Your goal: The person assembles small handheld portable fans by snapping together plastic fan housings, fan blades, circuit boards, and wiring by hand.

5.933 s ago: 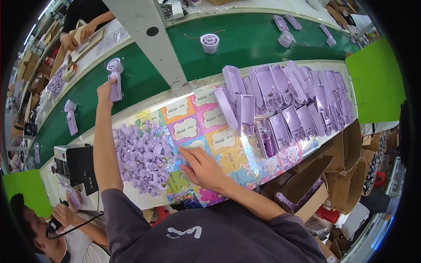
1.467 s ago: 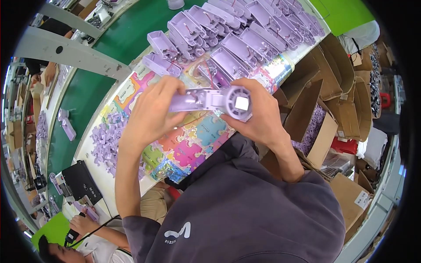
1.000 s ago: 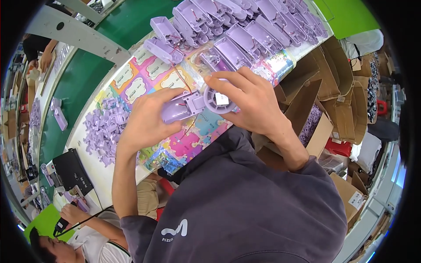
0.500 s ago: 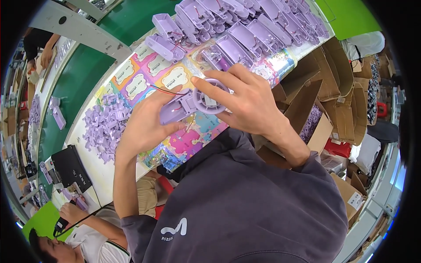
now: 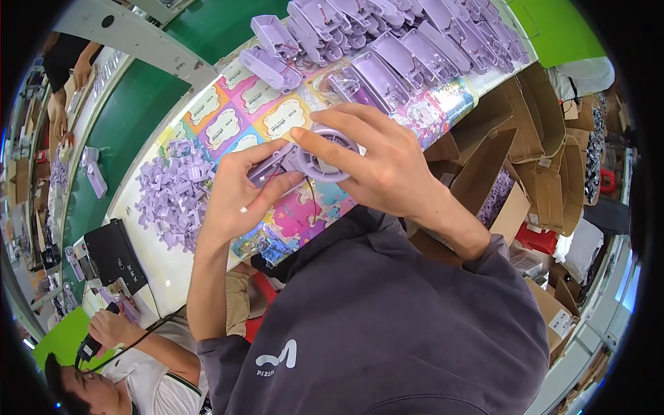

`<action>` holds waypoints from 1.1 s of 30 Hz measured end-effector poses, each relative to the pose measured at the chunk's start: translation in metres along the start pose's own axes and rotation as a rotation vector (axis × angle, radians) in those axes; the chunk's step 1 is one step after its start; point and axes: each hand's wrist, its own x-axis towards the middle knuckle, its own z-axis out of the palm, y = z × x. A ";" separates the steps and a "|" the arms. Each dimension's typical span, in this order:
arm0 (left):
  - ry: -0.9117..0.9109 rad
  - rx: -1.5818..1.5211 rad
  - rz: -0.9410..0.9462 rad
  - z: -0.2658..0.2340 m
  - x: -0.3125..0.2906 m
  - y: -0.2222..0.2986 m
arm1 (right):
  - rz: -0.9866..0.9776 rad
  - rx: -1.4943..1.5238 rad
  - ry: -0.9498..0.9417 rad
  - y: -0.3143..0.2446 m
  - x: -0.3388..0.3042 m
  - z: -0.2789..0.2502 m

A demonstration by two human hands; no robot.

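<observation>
Both hands hold a lilac handheld-fan housing point(image 5: 296, 158) above the sheet-covered table, its ring-shaped head to the right. My left hand point(image 5: 235, 194) is closed around the handle end, with the thumb pressed into the open, hollow side. My right hand point(image 5: 391, 166) grips the round head, its fingers across the ring and its thumb hidden below. A thin dark wire point(image 5: 313, 192) hangs beneath the housing. Inside the handle, the parts under my left fingers are mostly hidden.
Many lilac housings point(image 5: 380, 75) lie along the table's far side. Small lilac plastic pieces point(image 5: 176, 190) are heaped to the left, near a black box point(image 5: 114, 259). Cardboard boxes point(image 5: 508, 200) stand at right. A co-worker's hand point(image 5: 111, 326) holds a black tool at lower left.
My left thumb has moved up over the handle's hollow, toward the ring. The coloured wires that stuck out above my left hand no longer show there. The housing is tilted slightly differently.
</observation>
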 end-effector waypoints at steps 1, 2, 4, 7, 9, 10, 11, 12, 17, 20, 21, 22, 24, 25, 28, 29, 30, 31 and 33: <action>-0.032 -0.023 0.006 -0.001 -0.001 0.000 | 0.002 0.001 0.000 -0.001 -0.001 -0.001; -0.062 -0.045 0.012 -0.002 -0.003 0.000 | 0.009 0.048 0.009 -0.002 0.000 -0.005; -0.063 -0.110 0.026 -0.001 -0.008 0.005 | 0.018 0.097 0.018 -0.004 0.001 -0.012; -0.060 -0.198 0.008 0.001 -0.014 0.011 | 0.046 0.193 0.004 -0.005 0.003 -0.024; -0.064 -0.230 0.019 0.001 -0.015 0.016 | 0.098 0.310 -0.031 -0.004 0.005 -0.031; -0.066 -0.230 0.017 0.002 -0.016 0.018 | 0.101 0.309 -0.031 -0.004 0.005 -0.033; -0.059 -0.231 0.016 0.002 -0.017 0.019 | 0.093 0.296 -0.040 -0.004 0.006 -0.033; -0.052 -0.232 0.014 0.002 -0.017 0.019 | 0.086 0.284 -0.049 -0.005 0.007 -0.033; -0.065 -0.229 0.055 0.000 -0.012 0.016 | 0.115 0.310 -0.042 -0.006 0.008 -0.028; -0.028 -0.183 0.049 -0.013 -0.013 0.013 | 0.120 0.392 0.054 -0.008 0.011 -0.014; -0.036 -0.174 0.026 -0.020 -0.016 0.014 | 0.120 0.371 0.093 -0.010 0.009 -0.007; 0.003 -0.145 0.009 -0.029 -0.019 0.015 | 0.168 0.355 0.116 -0.014 0.007 0.003; 0.159 -0.050 0.050 -0.051 -0.025 0.006 | 0.301 0.372 0.084 -0.024 -0.003 0.027; 0.275 -0.102 -0.056 -0.064 -0.024 -0.001 | 0.326 0.504 0.042 -0.025 -0.008 0.045; 0.536 -0.196 -0.132 -0.114 -0.011 -0.022 | 0.342 0.629 -0.012 -0.038 -0.013 0.098; 0.570 -0.223 -0.151 -0.135 -0.007 -0.032 | 0.252 0.582 -0.107 -0.043 -0.010 0.111; 0.634 -0.210 -0.194 -0.153 0.000 -0.045 | 0.164 0.530 -0.202 -0.046 -0.006 0.123; 0.696 -0.196 -0.240 -0.169 0.007 -0.057 | 0.166 0.530 -0.203 -0.048 -0.001 0.134; 0.801 -0.185 -0.283 -0.200 0.018 -0.080 | 0.052 0.460 -0.165 -0.048 0.014 0.154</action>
